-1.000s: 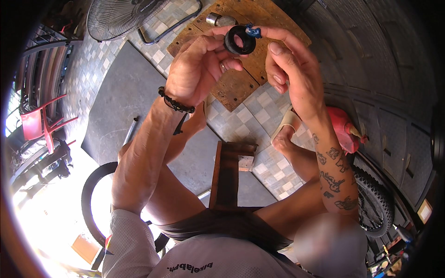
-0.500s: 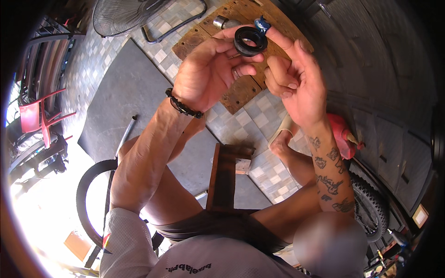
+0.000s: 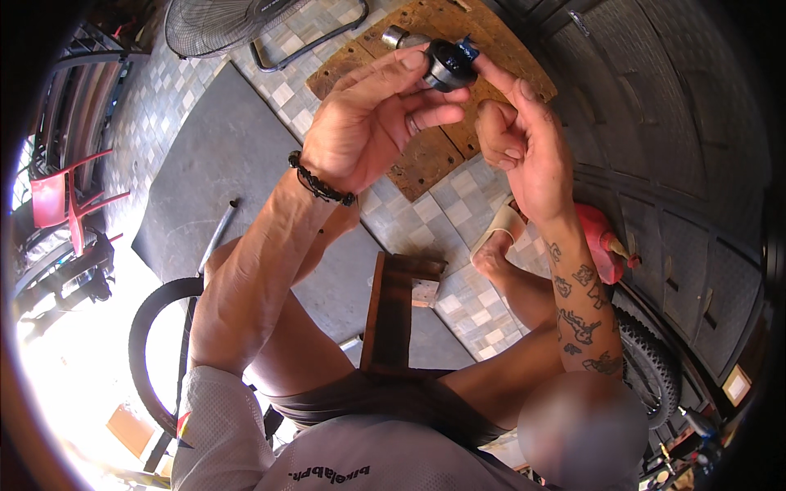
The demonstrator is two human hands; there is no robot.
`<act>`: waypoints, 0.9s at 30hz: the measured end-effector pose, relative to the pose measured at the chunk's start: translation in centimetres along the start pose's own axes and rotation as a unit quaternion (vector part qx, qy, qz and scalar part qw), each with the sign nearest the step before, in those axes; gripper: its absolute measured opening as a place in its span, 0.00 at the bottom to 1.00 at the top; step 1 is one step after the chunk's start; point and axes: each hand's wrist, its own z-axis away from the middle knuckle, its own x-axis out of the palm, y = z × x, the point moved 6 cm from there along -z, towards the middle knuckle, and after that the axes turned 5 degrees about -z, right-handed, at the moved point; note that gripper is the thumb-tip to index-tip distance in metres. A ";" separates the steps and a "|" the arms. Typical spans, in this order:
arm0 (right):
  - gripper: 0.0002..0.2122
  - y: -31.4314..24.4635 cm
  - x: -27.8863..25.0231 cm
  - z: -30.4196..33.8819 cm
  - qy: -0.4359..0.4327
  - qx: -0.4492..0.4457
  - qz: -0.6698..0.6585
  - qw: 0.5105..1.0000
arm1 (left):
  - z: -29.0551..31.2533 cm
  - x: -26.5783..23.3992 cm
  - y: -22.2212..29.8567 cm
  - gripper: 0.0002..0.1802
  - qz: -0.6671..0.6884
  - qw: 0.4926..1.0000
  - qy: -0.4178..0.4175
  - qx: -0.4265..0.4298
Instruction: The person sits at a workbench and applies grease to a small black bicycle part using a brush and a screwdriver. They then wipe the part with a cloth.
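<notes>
Above the wooden board, my left hand [image 3: 364,131] is closed on a thick ring-shaped part [image 3: 449,75], black on its face with a shiny metal side, its thumb on the near edge. Blue grease [image 3: 468,48] sits on the index fingertip of my right hand [image 3: 530,143], right at the rim of the ring. That index finger is stretched out while the other fingers curl in, holding nothing. A dark smear shows inside the ring's opening. Behind my left fingers, a metal cylinder with a dull body [image 3: 396,36] lies on the wooden board [image 3: 426,164].
A floor fan [image 3: 221,29] stands at the far left, beside a grey mat [image 3: 213,155]. Below my hands is a brown wooden stand [image 3: 389,319]. A red container [image 3: 596,241] and a knobby tyre [image 3: 655,360] are at the right; dark cabinets line that side.
My left hand has tilted the ring, so its metal side now shows. The greased index fingertip of my right hand has come down slightly against or beside its rim.
</notes>
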 end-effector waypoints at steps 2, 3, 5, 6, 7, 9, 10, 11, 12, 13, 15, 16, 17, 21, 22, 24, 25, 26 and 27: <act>0.31 -0.1 0.1 0.0 -0.003 -0.009 0.006 1.000 | 0.0 -0.1 0.1 0.17 -0.012 1.000 -0.001 0.008; 0.31 -0.1 0.1 0.0 -0.001 -0.012 0.014 1.000 | 0.0 -0.1 0.1 0.17 -0.003 1.000 -0.005 0.008; 0.31 -0.2 0.2 0.0 0.001 -0.017 0.024 1.000 | 0.0 -0.1 0.1 0.16 0.014 1.000 -0.012 0.010; 0.31 -0.3 0.2 0.0 0.003 -0.019 0.035 0.999 | 0.0 -0.1 0.1 0.16 0.013 1.000 -0.009 0.011; 0.31 -0.4 0.2 0.0 0.002 -0.021 0.036 0.999 | 0.0 -0.1 0.1 0.16 0.012 1.000 -0.005 0.012; 0.32 -0.4 0.2 -0.1 0.001 -0.025 0.050 0.998 | 0.0 -0.1 0.1 0.16 0.014 1.000 -0.002 0.013; 0.32 -0.5 0.3 -0.1 0.000 -0.027 0.051 0.998 | 0.0 -0.1 0.1 0.16 0.017 1.000 -0.001 0.014; 0.32 -0.5 0.3 -0.1 -0.001 -0.029 0.057 0.998 | 0.0 -0.1 0.1 0.16 0.020 1.000 -0.001 0.015; 0.32 -0.5 0.2 -0.1 0.002 -0.030 0.068 0.997 | 0.0 -0.1 0.1 0.15 0.019 1.000 0.000 0.015; 0.32 -0.6 0.2 -0.1 0.000 -0.035 0.071 0.997 | 0.0 -0.1 0.1 0.15 0.018 1.000 0.000 0.016; 0.32 -0.6 0.2 0.0 0.003 -0.043 0.093 0.995 | 0.0 -0.1 0.1 0.15 0.019 1.000 0.001 0.016; 0.31 -0.6 0.2 0.0 0.004 -0.043 0.094 0.995 | 0.0 -0.1 0.1 0.15 0.021 1.000 0.002 0.017; 0.31 -0.6 0.2 0.0 0.004 -0.045 0.101 0.994 | 0.0 -0.2 0.1 0.15 0.022 1.000 0.003 0.017; 0.26 -0.8 -0.2 0.1 0.020 -0.055 0.105 0.993 | 0.0 -0.3 0.1 0.15 0.020 1.000 0.007 0.017; 0.26 -0.9 -0.2 0.1 0.020 -0.061 0.116 0.991 | 0.0 -0.4 0.1 0.16 0.019 1.000 0.009 0.017; 0.25 -1.1 -0.3 0.2 0.021 -0.076 0.147 0.986 | 0.0 -0.4 0.0 0.16 0.016 1.000 0.009 0.018; 0.25 -1.1 -0.3 0.2 0.021 -0.078 0.150 0.985 | 0.0 -0.5 0.0 0.16 0.015 1.000 0.008 0.018; 0.25 -1.2 -0.4 0.2 0.023 -0.083 0.157 0.984 | -0.1 -0.5 0.0 0.16 0.014 1.000 0.011 0.018; 0.25 -1.2 -0.4 0.2 0.024 -0.088 0.168 0.982 | -0.1 -0.5 0.0 0.16 0.014 1.000 0.007 0.018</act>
